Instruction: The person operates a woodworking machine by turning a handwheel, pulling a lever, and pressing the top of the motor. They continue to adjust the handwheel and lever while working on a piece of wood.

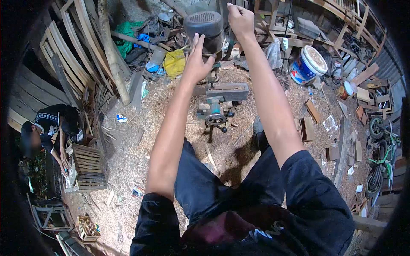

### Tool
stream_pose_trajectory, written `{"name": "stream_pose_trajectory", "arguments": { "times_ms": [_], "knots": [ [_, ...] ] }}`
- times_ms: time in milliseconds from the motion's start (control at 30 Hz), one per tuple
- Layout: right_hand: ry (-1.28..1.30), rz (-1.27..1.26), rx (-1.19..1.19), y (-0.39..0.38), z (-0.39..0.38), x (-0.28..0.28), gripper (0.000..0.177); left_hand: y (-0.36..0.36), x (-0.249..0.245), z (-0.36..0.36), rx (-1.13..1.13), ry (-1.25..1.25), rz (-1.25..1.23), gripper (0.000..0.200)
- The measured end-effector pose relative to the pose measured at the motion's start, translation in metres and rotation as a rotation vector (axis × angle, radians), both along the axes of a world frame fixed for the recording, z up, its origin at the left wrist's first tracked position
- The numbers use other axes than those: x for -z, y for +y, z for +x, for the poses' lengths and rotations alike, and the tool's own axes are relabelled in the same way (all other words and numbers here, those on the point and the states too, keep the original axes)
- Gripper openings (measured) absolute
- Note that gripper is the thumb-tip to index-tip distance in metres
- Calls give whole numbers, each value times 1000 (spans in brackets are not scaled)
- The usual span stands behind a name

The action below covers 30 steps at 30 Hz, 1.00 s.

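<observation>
A bench machine stands before me, with a dark motor housing (pixel 204 24) that has a vented top. My left hand (pixel 197 62) lies against the housing's near side, fingers stretched out and thumb apart. Just right of the motor, my right hand (pixel 241 22) is raised with its fingers curled closed beside a dark upright part of the machine; what they grip is hidden. Lower down is the machine's vise-like table (pixel 228 91). A handwheel (pixel 215 120) with a small crank knob faces me.
Wood shavings cover the floor (pixel 128 158). Curved wooden frames (pixel 64 55) lean at the left, above a person (pixel 55 123) handling a slatted wooden piece (pixel 88 166). A white-and-blue bucket (pixel 308 65), wood blocks (pixel 306 129) and a small green bike (pixel 381 158) are at the right.
</observation>
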State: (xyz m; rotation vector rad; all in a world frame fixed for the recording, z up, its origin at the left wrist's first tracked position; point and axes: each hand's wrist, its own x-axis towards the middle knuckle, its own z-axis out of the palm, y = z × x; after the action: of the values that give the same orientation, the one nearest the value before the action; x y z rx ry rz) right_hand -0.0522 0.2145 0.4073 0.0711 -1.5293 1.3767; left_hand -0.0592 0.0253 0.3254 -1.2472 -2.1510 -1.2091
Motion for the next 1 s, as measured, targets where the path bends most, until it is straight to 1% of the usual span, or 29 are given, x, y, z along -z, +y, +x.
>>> {"name": "stream_pose_trajectory", "arguments": {
  "times_ms": [133, 167, 267, 400, 433, 533, 567, 633, 667, 700, 733, 767, 867, 900, 1000],
  "knots": [
    [90, -16, -27, -14, 20, 12, 33, 1, 6, 12, 57, -30, 29, 74],
    [134, -45, -69, -12, 16, 20, 32, 1, 7, 14, 59, -25, 26, 74],
    [119, -94, -134, -22, 34, 29, 32, -4, 12, 20, 56, -6, 55, 70],
    [128, -28, -58, -30, 51, 49, 36, -10, 29, 24, 19, -77, 68, 68],
    [129, -50, -98, -33, 58, 56, 36, -12, 35, 26, 8, -98, 67, 67],
    [126, -58, -83, -51, 82, 69, 34, -17, 47, 32, -17, -189, 63, 65],
    [101, -39, -51, -52, 89, 76, 34, -17, 50, 35, 3, -211, 96, 63],
    [45, 6, -4, -56, 102, 93, 32, -17, 58, 39, -11, -241, 86, 61],
    [50, 8, -8, -60, 108, 100, 30, -20, 64, 41, -24, -254, 79, 60],
    [58, 12, -14, -64, 114, 104, 28, -21, 67, 41, -18, -216, 97, 60],
    [64, 16, -16, -65, 119, 108, 27, -23, 71, 43, -24, -243, 96, 60],
    [-2, -22, -66, -61, 123, 122, 26, -26, 74, 46, -28, -269, 98, 60],
    [56, -70, -126, -67, 134, 120, 29, -29, 82, 43, -46, -291, 136, 57],
    [30, -51, -147, -67, 136, 118, 40, -31, 80, 42, -55, -288, 154, 56],
    [-37, -15, -213, -62, 136, 106, 49, -37, 83, 43, -46, -404, 166, 52]
  ]
}}
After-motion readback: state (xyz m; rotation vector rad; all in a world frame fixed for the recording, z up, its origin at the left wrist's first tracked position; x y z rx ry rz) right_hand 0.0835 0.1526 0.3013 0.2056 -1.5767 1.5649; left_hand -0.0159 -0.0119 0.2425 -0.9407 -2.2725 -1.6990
